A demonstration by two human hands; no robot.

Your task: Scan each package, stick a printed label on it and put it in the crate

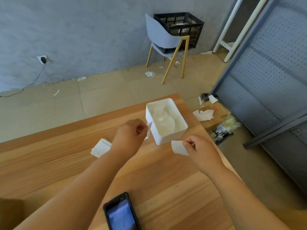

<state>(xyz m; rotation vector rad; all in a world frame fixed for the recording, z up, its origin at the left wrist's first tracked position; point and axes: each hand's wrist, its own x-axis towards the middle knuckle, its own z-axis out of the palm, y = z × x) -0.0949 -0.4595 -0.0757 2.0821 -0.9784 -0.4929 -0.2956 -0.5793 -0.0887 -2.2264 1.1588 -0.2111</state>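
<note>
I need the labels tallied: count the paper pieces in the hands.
2. One white slip pinched in the right hand, one in the left hand beside the white box; fingers may hide more.

Black-cased handheld scanner with lit screen (121,213) cut off by the bottom edge, stack of white paper labels (100,148) partly behind the left forearm, black slatted plastic crate (181,29) half hidden by the blue chair (162,39), translucent contents of the white rectangular plastic bin (166,121) too blurred to identify

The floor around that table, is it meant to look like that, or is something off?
It looks messy. White paper scraps lie strewn over the tiles near the chair, more sit piled on a cardboard box right of the table, and plastic bags spill beside it.
</note>
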